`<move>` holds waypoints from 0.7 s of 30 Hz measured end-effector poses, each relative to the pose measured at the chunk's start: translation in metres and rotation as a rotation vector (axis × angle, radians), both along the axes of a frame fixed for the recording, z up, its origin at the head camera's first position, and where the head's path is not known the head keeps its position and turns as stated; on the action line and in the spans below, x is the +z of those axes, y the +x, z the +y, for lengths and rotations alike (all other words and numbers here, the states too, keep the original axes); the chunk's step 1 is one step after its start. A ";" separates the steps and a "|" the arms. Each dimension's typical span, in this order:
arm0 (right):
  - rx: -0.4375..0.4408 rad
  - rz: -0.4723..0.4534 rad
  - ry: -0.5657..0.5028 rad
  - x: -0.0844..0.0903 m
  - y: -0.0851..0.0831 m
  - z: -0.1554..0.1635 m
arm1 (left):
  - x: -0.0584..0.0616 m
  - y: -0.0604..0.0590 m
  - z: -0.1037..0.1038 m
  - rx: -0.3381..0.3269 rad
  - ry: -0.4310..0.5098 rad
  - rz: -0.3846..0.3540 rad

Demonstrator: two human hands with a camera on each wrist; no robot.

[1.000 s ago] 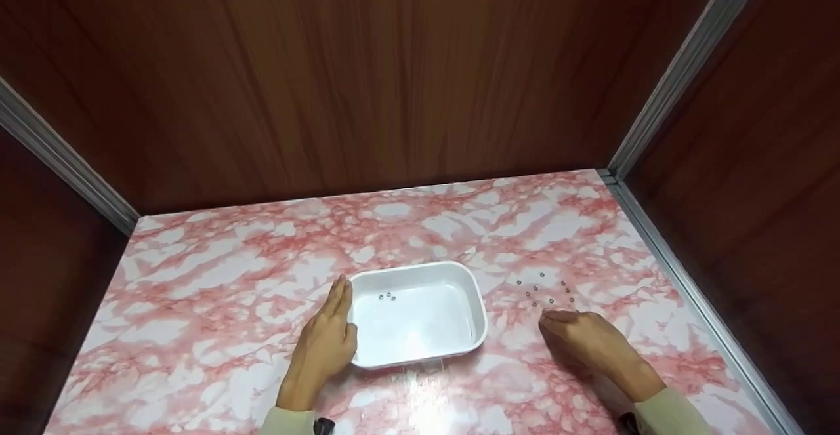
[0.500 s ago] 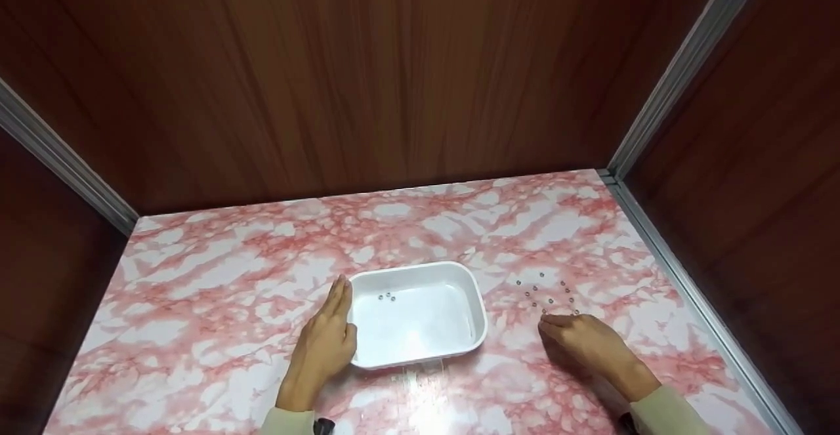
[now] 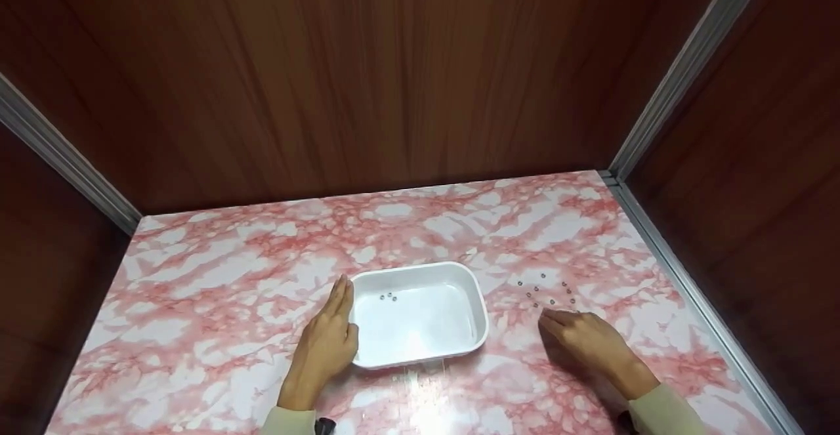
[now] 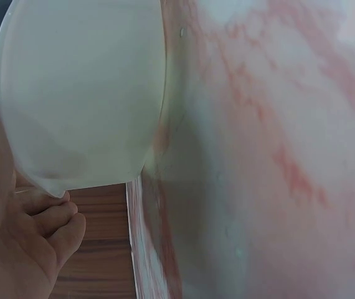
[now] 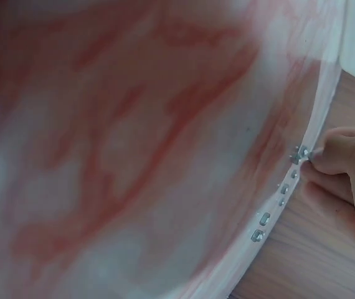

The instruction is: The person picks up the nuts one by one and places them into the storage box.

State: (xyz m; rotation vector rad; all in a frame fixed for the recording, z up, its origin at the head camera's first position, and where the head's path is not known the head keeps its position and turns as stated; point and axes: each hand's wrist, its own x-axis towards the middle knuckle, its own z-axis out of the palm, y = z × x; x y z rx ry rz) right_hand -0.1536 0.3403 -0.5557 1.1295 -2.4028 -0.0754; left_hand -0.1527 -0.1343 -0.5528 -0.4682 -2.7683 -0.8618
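Bench (image 3: 216, 290): pink-marbled top, walled by brown wood-grain panels (image 3: 394, 74) with metal corner strips.
Tray (image 3: 476, 307): white, rectangular, mid-bench; three small metal nuts (image 3: 388, 297) inside, against two a second ago, so one more piece is delivered.
Left hand (image 3: 326, 346): fingers straight, flat against the tray's left wall, unmoved.
Right hand (image 3: 584, 342): back beside the loose nuts (image 3: 545, 292) right of the tray; grip narrow, fingertips (image 5: 327, 156) pinching one nut (image 5: 299, 154).
Obstructions: none between cluster and tray
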 end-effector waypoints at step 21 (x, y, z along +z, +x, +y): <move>0.102 0.168 -0.125 0.033 -0.013 -0.028 | -0.001 0.000 0.001 0.016 -0.021 0.009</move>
